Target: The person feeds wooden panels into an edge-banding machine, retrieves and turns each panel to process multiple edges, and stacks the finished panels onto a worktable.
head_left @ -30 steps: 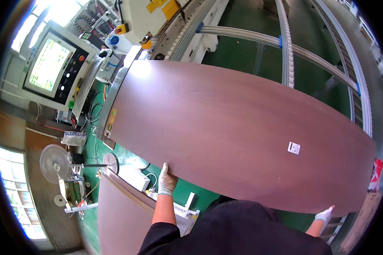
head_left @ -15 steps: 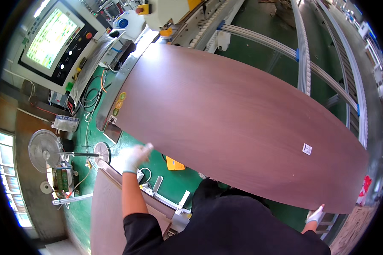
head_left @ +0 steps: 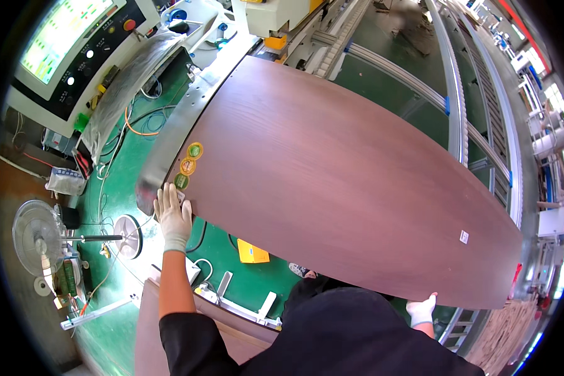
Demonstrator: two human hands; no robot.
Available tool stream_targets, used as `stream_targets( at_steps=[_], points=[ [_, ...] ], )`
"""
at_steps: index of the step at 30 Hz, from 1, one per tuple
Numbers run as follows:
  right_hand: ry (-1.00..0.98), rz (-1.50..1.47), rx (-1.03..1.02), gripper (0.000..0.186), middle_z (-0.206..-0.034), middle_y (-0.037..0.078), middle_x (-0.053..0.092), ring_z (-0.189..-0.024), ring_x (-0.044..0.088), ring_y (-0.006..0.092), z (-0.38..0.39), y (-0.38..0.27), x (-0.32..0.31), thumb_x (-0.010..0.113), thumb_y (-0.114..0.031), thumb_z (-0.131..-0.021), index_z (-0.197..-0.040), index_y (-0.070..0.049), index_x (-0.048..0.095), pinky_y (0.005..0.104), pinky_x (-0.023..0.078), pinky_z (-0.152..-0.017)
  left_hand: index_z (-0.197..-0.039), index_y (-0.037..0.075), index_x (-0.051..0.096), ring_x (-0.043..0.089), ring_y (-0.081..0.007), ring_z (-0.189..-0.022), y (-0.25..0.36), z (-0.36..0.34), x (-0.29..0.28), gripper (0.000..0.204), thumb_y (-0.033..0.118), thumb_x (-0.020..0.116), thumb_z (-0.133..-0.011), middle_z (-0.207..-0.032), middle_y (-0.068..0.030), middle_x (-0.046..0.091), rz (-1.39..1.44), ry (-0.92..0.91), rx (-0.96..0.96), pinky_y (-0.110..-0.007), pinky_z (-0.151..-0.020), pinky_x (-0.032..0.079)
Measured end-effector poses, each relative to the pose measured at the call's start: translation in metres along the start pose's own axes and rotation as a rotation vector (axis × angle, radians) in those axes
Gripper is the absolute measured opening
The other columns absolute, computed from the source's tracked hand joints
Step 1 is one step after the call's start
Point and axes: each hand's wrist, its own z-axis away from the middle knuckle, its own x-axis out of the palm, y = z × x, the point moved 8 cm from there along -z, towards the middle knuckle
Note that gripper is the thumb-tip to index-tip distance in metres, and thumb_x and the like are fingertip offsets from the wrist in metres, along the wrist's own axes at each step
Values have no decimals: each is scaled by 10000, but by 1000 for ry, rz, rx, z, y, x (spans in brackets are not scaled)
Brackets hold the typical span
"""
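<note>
My gloved hands are well apart; the left hand [head_left: 174,219] lies flat, fingers extended, on the near left corner of the brown panel [head_left: 338,182]; the right hand [head_left: 422,308] grips its near edge, thumb uppermost, fingers largely hidden; the panel lies before me, its left end along a metal strip [head_left: 194,103]; three round stickers [head_left: 188,166] mark that end; beyond stand metal rails [head_left: 457,116]; at far left, a fan [head_left: 34,235].

a workshop: control panel [head_left: 80,57], metal rails [head_left: 458,125]

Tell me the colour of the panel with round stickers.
The panel is reddish brown in the head view.
</note>
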Motion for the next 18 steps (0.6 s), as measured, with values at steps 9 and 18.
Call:
stream_targets(
  at_steps=[9, 18],
  points=[
    [336, 160, -72, 666, -1525, 21, 406, -1409, 355, 257, -28, -21, -44, 155, -563, -989, -1462, -170, 412, 465, 270, -1150, -1461, 5, 349, 259, -413, -1435, 10, -11, -16, 627, 271, 467, -906, -1520, -208, 348, 13, -59, -60, -525, -1193, 118],
    [373, 190, -54, 652, -1478, 18, 467, -1365, 424, 265, -26, -20, -17, 155, -553, -993, -1424, -179, 470, 481, 341, -1116, -1463, -36, 304, 232, -444, -1437, 14, -20, -11, 676, 212, 459, -853, -1519, -245, 322, -4, -96, -18, -561, -1184, 111]
  ],
)
